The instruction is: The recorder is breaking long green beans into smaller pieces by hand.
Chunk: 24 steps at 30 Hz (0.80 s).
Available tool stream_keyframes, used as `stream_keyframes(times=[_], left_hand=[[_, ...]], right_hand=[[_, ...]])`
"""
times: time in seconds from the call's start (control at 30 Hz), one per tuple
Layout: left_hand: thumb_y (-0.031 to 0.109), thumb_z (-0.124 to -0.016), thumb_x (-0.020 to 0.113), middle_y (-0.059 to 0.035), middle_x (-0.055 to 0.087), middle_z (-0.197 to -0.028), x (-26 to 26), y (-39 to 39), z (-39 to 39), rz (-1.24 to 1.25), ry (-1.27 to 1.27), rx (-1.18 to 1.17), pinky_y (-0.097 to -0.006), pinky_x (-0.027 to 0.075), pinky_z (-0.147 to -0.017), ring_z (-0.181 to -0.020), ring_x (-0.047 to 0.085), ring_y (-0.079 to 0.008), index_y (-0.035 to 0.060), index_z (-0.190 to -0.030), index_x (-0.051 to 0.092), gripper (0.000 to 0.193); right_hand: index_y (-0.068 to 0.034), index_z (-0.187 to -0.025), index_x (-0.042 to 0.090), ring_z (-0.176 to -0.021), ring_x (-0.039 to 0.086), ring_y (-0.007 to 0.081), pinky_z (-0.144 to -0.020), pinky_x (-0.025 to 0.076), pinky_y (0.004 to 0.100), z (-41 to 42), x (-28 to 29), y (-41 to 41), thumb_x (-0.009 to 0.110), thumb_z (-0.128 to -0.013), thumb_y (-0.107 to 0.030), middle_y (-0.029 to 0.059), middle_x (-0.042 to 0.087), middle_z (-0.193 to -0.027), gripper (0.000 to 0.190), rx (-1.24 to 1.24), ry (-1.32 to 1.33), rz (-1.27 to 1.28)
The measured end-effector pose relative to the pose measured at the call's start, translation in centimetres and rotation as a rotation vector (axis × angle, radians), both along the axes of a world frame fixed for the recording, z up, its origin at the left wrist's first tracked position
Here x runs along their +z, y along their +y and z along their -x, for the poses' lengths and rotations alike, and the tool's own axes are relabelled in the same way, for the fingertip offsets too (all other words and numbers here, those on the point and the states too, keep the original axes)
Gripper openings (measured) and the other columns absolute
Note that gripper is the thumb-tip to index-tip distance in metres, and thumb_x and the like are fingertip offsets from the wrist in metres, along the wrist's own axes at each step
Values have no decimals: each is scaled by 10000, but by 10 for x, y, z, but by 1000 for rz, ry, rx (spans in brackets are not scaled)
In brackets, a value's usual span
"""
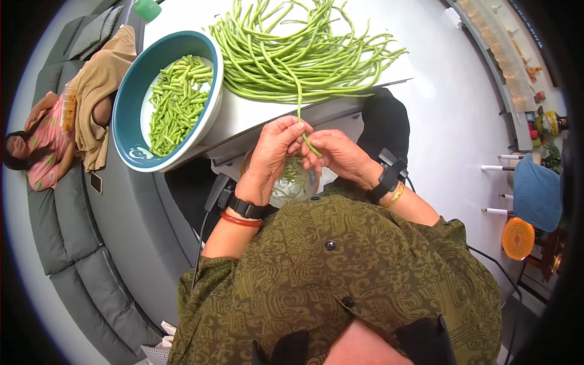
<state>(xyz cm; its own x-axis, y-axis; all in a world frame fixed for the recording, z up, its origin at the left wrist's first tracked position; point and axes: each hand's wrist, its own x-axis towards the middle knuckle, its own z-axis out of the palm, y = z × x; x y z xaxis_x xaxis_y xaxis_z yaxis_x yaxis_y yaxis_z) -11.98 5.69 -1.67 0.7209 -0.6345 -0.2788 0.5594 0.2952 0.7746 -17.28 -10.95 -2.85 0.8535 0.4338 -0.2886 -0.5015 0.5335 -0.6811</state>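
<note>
One long green yard-long bean (299, 102) runs from the pile on the table down into my hands. My left hand (273, 148) pinches it between thumb and fingers a little above its lower end. The fingertips of my right hand (342, 153) close on that lower end, just beside the left fingers. Beyond my hands, a loose heap of whole yard-long beans (292, 68) spreads over the white table (242, 112). To its left stands a teal and white plastic basin (124, 107) with many short cut bean pieces (178, 109) in it.
Below my hands, between my knees, a container lined with clear plastic (292, 187) holds green scraps, partly hidden. A green object (147, 9) stands at the table's far left. A person (50, 137) lies on the grey sofa (77, 223) near a phone (96, 182). A blue-topped stool (537, 194) is at right.
</note>
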Motion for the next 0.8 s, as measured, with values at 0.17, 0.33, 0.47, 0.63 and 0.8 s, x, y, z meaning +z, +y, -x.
stream_keyframes(times=[0.17, 0.33, 0.47, 0.63, 0.8], left_hand=[[169, -914, 552, -9, 539, -610, -9, 1, -1, -42, -29, 0, -165, 330, -471, -503, 426, -38, 1, -918, 605, 177], [181, -923, 541, -2, 544, -614, -11, 0, -1, -78, -42, 0, -162, 325, -474, -508, 424, -36, 9, -913, 612, 186], [188, -924, 538, 9, 540, -632, -16, -2, 0, -91, -62, 8, -162, 316, -474, -516, 422, -35, 16, -906, 612, 187], [185, -930, 519, 30, 516, -663, -19, -2, 1, -198, -147, -14, -164, 298, -475, -532, 414, -31, 27, -875, 603, 187], [146, -943, 484, 34, 494, -646, -24, -11, 11, -429, -398, 65, -170, 311, -478, -537, 409, -29, 33, -857, 597, 182]], right_hand=[[34, -892, 598, -694, 644, 164, -541, 504, 214, 0, -3, 2, 441, -941, -164, 73, 610, -699, 257, 2, -12, -3], [16, -846, 587, -635, 608, 138, -522, 468, 213, 2, -2, 6, 464, -931, -169, 38, 564, -649, 238, -25, 40, -30], [-13, -777, 555, -579, 555, 119, -515, 437, 223, 4, -12, 7, 476, -917, -191, 10, 519, -621, 240, -73, 29, 44], [-16, -738, 545, -569, 553, 135, -510, 443, 276, -1, -14, 2, 452, -900, -196, 35, 516, -592, 260, -69, -156, 424], [33, -704, 524, -540, 566, 197, -541, 478, 318, -10, -28, 2, 459, -857, -183, 119, 500, -581, 273, 29, -698, 1372]])
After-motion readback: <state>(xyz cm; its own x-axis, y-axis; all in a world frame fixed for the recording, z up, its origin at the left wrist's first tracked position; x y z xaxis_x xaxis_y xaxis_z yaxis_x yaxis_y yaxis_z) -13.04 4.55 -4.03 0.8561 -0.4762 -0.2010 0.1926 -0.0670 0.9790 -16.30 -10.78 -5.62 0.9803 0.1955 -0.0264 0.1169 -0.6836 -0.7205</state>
